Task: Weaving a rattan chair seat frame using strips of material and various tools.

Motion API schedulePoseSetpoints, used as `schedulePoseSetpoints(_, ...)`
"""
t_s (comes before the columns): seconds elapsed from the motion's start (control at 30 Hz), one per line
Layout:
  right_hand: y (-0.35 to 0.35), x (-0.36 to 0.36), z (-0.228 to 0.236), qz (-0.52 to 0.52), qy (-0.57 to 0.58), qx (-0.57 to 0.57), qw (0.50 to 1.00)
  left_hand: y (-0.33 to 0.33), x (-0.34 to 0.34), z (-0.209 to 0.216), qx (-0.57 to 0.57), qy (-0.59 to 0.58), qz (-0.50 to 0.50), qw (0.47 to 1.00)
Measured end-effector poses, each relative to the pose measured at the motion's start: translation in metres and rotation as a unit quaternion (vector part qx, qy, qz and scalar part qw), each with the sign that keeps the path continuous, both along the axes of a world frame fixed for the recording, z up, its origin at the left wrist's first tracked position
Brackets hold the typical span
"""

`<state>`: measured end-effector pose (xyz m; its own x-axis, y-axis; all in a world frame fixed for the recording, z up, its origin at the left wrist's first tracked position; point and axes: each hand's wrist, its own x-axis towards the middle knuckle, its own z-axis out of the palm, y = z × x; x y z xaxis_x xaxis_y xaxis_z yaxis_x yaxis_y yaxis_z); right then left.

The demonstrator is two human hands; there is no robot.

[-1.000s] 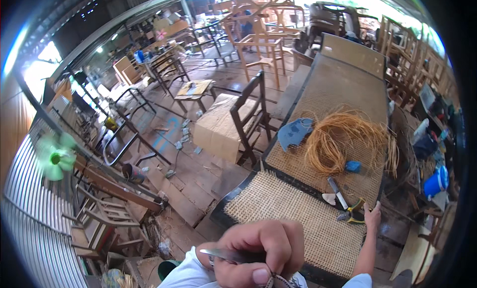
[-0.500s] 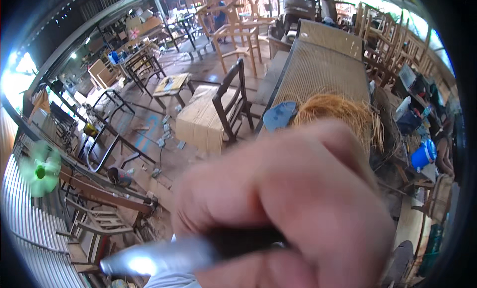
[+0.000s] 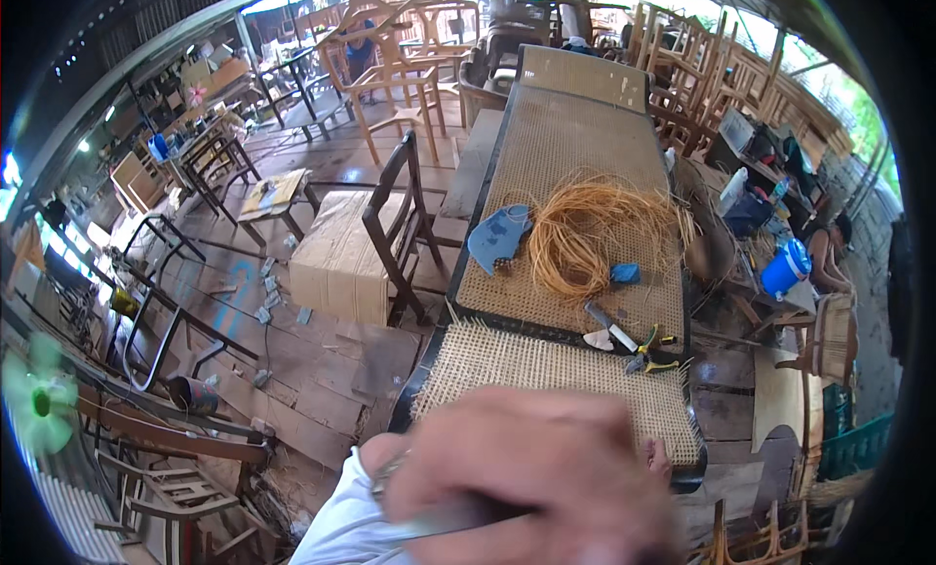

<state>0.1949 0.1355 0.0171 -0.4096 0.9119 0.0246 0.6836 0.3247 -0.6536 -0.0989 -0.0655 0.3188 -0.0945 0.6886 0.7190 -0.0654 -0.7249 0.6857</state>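
From the person's head, the left of 2 side-by-side fisheye cameras faces forward and down. The left hand (image 3: 536, 463) fills the lower middle, close to the lens and blurred; the cane-woven frame (image 3: 575, 131) recedes beyond it, and straight edges bow toward the dark rim.

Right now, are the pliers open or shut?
The pliers look open: their yellow handles stand spread apart. The jaws are too small to tell.

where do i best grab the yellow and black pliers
Likely best by both handles of the yellow-and-black metal pliers, the right hand coming from above and their right: the handles splay rightward, leaving them free to be closed together, while the grey head lies leftward.
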Motion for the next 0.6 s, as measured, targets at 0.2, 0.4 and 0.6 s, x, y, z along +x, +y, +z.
schedulePoseSetpoints(0.2, -0.034, 0.084, -0.026, -0.145, -0.026, -0.002, 0.989, -0.014, 0.029, 0.010, -0.097, -0.292, -0.069, 0.949)
schedulePoseSetpoints(0.4, -0.096, 0.236, -0.068, -0.283, -0.241, -0.071, 0.926, 0.040, 0.010, -0.078, 0.058, -0.115, -0.452, 0.883)
schedulePoseSetpoints(0.6, -0.137, 0.229, -0.015, -0.411, 0.244, -0.225, 0.849, 0.016, 0.048, -0.171, -0.441, -0.203, -0.107, 0.867)
